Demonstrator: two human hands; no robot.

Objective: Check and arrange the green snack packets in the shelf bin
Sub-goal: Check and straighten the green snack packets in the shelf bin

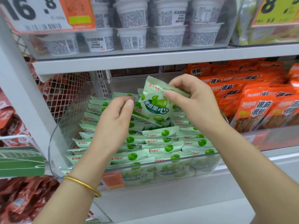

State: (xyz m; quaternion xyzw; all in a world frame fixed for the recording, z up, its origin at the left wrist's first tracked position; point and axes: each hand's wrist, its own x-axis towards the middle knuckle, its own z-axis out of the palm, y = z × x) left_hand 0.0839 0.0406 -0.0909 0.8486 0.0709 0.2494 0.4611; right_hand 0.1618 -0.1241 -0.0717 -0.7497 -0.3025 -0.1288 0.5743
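Pinched at its top edge by right grip [194,101], green packet [155,105] tilted above shelf bin [178,159] — left grip [113,125] curled at lower-left corner, hold unclear.

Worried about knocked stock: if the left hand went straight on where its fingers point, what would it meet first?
Probably the raised green packet that the right hand pinches; depth is unclear.

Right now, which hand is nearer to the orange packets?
Right. The right hand pinches the lifted green packet just left of the orange packets; the left hand is farther left, on the packet's other side.
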